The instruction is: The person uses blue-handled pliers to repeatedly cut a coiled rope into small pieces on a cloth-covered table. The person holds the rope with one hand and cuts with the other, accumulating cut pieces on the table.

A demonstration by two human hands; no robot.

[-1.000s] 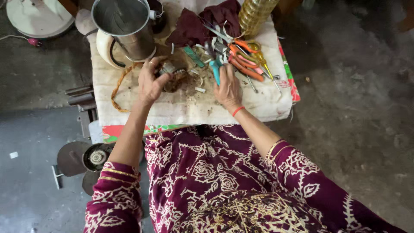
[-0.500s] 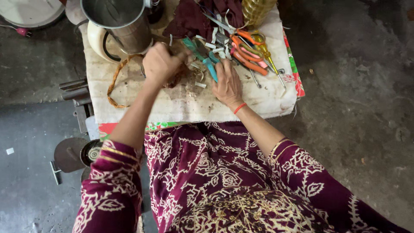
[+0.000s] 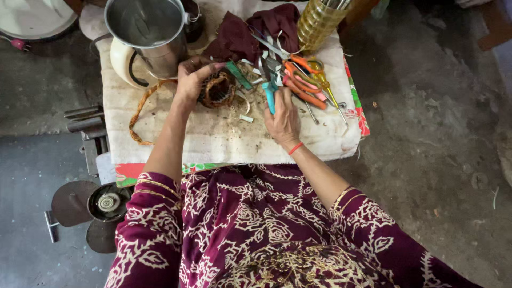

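Motor stator (image 3: 217, 89) gripped in left hand (image 3: 191, 80); right hand (image 3: 282, 118) holds teal-handled pliers (image 3: 270, 95) (steel jug (image 3: 149, 29) looks empty).

Grey concrete floor (image 3: 437, 160), stained and gritty, darker patch at lower left. Small desk (image 3: 224, 144) under a cream cloth, red and green patterned edge showing below it. Metal bars (image 3: 85, 120) beside the desk's left side. Fan motor with blades (image 3: 101, 205) lying on the floor at left. White round dish (image 3: 32, 16) at top left. Soft daylight, no hard shadows.
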